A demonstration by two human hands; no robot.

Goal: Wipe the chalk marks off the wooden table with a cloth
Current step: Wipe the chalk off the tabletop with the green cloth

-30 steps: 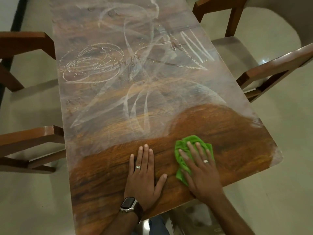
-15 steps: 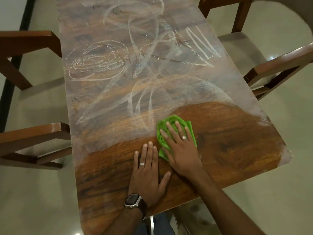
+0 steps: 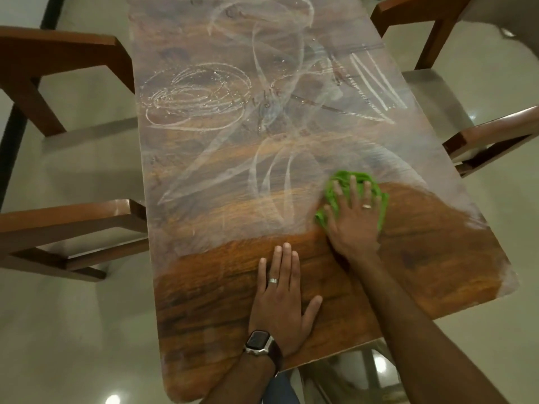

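My right hand [image 3: 354,218] presses flat on a green cloth [image 3: 334,189], fingers spread, at the border between clean wood and the chalky haze. My left hand [image 3: 280,301] lies flat and open on the clean near part of the wooden table [image 3: 437,263], a watch on its wrist. White chalk marks [image 3: 198,96] cover the middle and far table: scribbled ovals at the left, long strokes at the right, sweeping smears between. Chalk residue also lines the right edge.
Wooden chairs stand on both sides: two at the left [image 3: 67,217], two at the right [image 3: 493,135]. The floor is pale glossy tile with light reflections. The table's near edge is by my body.
My right hand has slid the cloth away from me and to the right, onto the edge of the chalky area. My left hand has stayed put.
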